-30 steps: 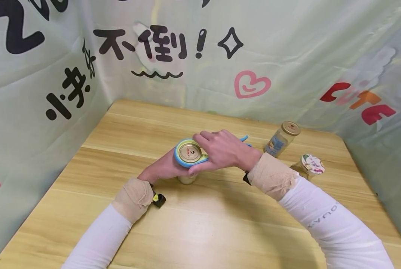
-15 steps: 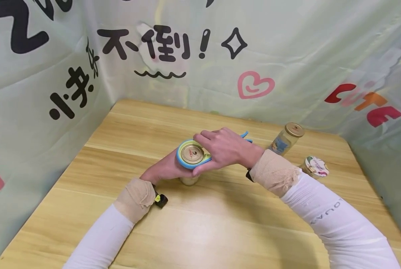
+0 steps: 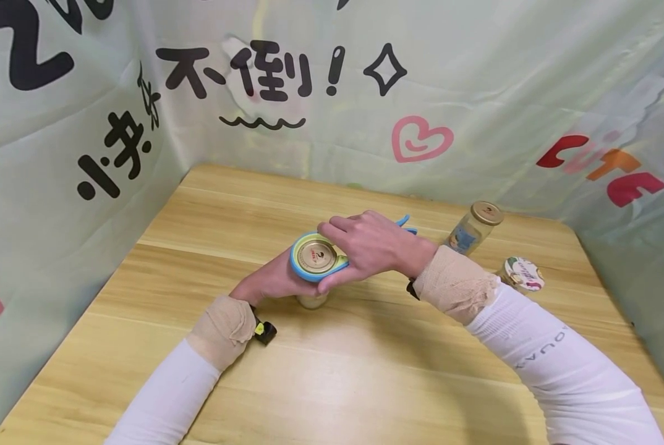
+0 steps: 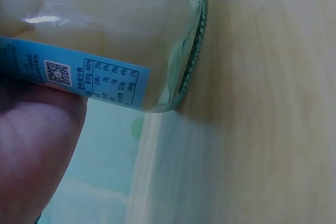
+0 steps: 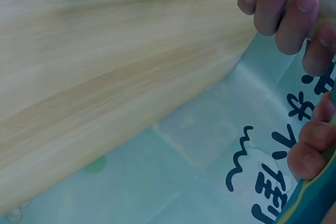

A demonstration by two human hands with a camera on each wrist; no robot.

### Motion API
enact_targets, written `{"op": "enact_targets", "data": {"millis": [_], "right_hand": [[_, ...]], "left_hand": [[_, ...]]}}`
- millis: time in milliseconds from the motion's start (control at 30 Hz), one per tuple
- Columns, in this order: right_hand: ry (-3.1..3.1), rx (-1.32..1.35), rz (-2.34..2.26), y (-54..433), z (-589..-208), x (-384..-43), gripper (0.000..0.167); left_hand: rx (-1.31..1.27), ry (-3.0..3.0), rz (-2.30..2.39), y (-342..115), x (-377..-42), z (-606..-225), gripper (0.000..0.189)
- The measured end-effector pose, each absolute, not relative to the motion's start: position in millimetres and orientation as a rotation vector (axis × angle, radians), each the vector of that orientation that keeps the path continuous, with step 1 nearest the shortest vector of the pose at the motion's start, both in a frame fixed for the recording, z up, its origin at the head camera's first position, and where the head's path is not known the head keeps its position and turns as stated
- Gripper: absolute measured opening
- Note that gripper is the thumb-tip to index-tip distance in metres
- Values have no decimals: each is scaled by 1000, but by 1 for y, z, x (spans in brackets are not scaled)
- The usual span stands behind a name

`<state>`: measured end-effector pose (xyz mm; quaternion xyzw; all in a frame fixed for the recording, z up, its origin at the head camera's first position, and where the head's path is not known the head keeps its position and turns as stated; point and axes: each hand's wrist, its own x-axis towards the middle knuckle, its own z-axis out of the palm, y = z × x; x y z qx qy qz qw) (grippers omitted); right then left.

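Where the fingers (image 5: 294, 9) of the left hand (image 3: 273, 279) curl round the glass body of the jar (image 3: 311, 299), the grasp is closed and firm; the left-wrist view shows the thumb pressed against the blue printed label (image 4: 79, 77) and the jar's base standing on the wooden table (image 3: 365, 371). The right hand (image 3: 373, 247) lies over the handle of the blue and yellow jar opener (image 3: 310, 275), its fingers bent down round that handle and its thumb beneath, so it too is clenched on what it holds. The ring of the opener encircles the gold lid (image 3: 315, 254) of the jar, which faces up at the centre of the table. The handle's blue end (image 3: 404, 221) projects on the far side of the right hand. Both wrists are bound in beige wrap, and white sleeves (image 3: 554, 364) cover the forearms; a small black and yellow device (image 3: 264, 331) sits at the left wrist. To the right, well apart from the held jar, a second jar with a gold lid (image 3: 473, 225) stands near the far right edge, and a third jar with a white patterned lid (image 3: 522, 275) stands nearer, just beside the right sleeve. A pale green printed cloth (image 3: 476, 93) walls the table on the left, far and right sides.
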<state>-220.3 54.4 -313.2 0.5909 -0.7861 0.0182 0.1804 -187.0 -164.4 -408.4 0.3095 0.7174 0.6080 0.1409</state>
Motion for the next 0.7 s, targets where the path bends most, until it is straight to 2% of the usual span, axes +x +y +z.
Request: {"op": "enact_targets", "data": {"millis": [467, 700], "right_hand": [[-2214, 1639, 16, 60, -298, -210, 100], [-2206, 1640, 26, 63, -293, -197, 99]], "left_hand": [[878, 2092, 1739, -161, -187, -406, 83], [915, 2144, 1679, -164, -187, -406, 71]]}}
